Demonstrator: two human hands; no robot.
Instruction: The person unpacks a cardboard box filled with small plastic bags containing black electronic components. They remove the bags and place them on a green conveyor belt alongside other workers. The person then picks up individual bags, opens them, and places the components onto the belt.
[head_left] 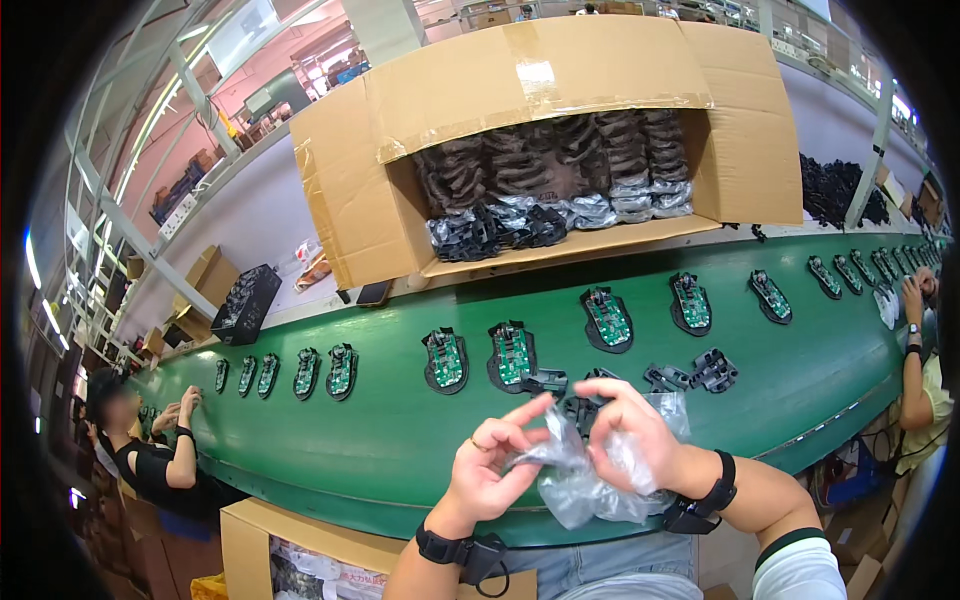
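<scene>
Above the near edge of the green conveyor belt, my left hand (pixel 497 462) pinches a crumpled clear plastic bag (pixel 575 490). My right hand (pixel 640 435) is curled round the other side of the same bag, its fingers slightly blurred. Just beyond my fingers lie black plastic parts (pixel 713 370), some partly hidden by my hands and the bag. Closest to my left hand among the computer mouse bases is one with a green circuit board (pixel 512 355). Another mouse base (pixel 607 319) lies farther back, past my right hand.
An opened cardboard box (pixel 340 200) behind the belt (pixel 390 440) holds stacked, bagged dark parts. Several more mouse bases line the belt. A black bin (pixel 247 304) stands at left. Co-workers (pixel 160 450) sit at both sides. Another carton (pixel 245 540) is below the belt's near edge.
</scene>
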